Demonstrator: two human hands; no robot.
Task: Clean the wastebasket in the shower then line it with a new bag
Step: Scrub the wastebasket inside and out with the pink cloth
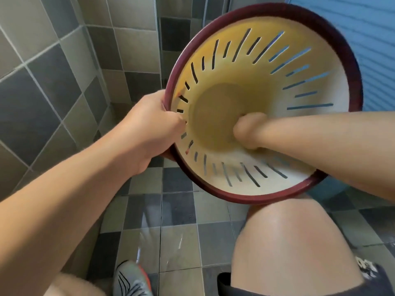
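Above the tiled shower floor (179, 210), wastebasket (299, 60) is tipped, mouth facing the camera, lower rim near a bare knee (288, 242). Left hand (149, 124) clamps its dark red rim. Right hand (250, 131) reaches inside against the bottom; grip unclear.

smooth plastic wastebasket (235, 67), glossy wet floor tiles (179, 242)

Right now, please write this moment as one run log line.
left hand: grips basket rim | right hand: inside wastebasket, at its bottom | bag: none seen
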